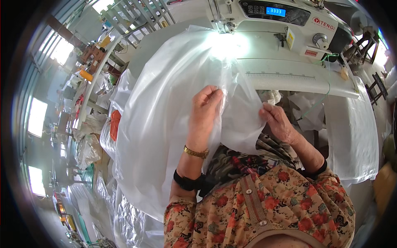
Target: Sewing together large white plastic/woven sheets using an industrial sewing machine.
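Note:
A large sheet of translucent white plastic runs from under the needle area of a white sewing machine down over my lap. My left hand pinches a gathered fold of it in front of the machine, thumb against fingers. Farther right, my right hand grips the sheet's right edge between thumb and fingers. Between the two hands the plastic hangs in a loose panel. Bright lamp glare hides where the sheet meets the presser foot.
A printed ruler strip lies along the table's near edge. Green thread dangles from the machine's right side. More plastic sheeting drapes at right. At left are an orange-red bundle, an orange thread cone and metal racks.

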